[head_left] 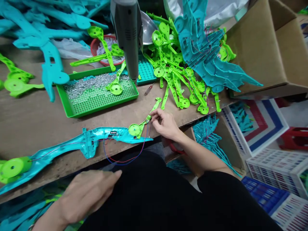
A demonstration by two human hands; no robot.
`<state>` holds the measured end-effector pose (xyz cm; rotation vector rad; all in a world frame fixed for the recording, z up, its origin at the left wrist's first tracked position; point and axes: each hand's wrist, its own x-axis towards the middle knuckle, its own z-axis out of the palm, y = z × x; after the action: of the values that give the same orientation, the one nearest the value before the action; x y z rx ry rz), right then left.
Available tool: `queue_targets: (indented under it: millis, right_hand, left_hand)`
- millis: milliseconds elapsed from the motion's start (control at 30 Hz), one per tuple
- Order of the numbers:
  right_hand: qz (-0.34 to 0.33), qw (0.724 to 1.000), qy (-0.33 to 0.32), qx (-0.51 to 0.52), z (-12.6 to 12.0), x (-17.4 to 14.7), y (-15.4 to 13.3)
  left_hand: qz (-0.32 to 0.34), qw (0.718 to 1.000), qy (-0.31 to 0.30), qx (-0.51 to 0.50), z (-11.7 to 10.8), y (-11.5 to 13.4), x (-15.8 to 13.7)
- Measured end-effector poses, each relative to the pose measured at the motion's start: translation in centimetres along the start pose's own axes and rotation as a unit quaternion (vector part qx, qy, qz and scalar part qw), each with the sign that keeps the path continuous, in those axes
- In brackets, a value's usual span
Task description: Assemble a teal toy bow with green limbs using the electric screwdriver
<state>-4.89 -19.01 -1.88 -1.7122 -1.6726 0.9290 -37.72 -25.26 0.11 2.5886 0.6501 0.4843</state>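
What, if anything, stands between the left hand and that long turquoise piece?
In this view, a loop of red and blue wires hangs between the left hand and the turquoise piece; nothing else visible blocks the way.

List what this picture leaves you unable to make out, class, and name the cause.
All in the head view:
- Whether the right hand holds the green piece or only the wires: its fingers cover the contact.
- The left hand's palm: hidden by the back of the hand.
- The grey tool's upper end: cut off by the top edge.
- The count of metal bits in the green tray: too small.
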Motion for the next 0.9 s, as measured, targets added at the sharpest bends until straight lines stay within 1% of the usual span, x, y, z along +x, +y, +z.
queue_targets:
  millis: [67,100,133,167,200,267,367,467,533,633,733,900]
  right_hand:
    - [0.013,1.0,-0.026,-0.01,-0.2,0.2,-0.4]
    - [0.021,0.999,-0.046,-0.004,-0.2,0.2,-0.5]
    - [0.028,0.998,-0.062,0.004,-0.2,0.1,-0.6]
    - [0.032,0.997,-0.071,0.012,-0.1,0.0,-0.5]
    - [0.033,0.997,-0.067,0.02,0.1,0.0,-0.4]
    - [0.03,0.998,-0.038,0.031,0.3,0.0,-0.1]
    - [0.012,0.999,-0.003,0.033,0.2,0.4,0.4]
    - [-0.028,1.0,0.006,-0.007,-0.2,0.9,0.7]
    - [-0.052,0.998,0.015,-0.044,-0.4,1.3,0.8]
    - [-0.065,0.995,0.016,-0.079,-0.4,1.8,1.1]
    - [-0.058,0.994,0.006,-0.09,-0.5,2.1,1.3]
    - [-0.034,0.996,0.022,-0.076,-1.7,2.5,1.5]
  left_hand:
    - [-0.062,0.992,0.084,0.067,-1.2,-0.2,3.8]
    - [-0.084,0.986,0.12,0.085,-1.4,-0.6,5.9]
    - [-0.092,0.984,0.126,0.085,-1.3,-1.2,7.9]
    - [-0.078,0.987,0.113,0.078,-0.9,-1.9,9.7]
    - [-0.06,0.992,0.081,0.073,-0.2,-2.7,11.3]
    - [-0.045,0.996,0.022,0.076,1.3,-4.0,13.3]
    - [-0.046,0.994,-0.057,0.079,3.3,-5.0,14.4]
    - [-0.043,0.99,-0.106,0.086,4.0,-4.9,14.5]
    - [-0.038,0.987,-0.125,0.095,4.0,-4.6,14.6]
    - [-0.027,0.983,-0.138,0.118,3.8,-4.3,14.9]
    - [-0.013,0.978,-0.157,0.138,3.6,-4.2,15.3]
    - [0.025,0.968,-0.206,0.139,3.2,-4.3,16.3]
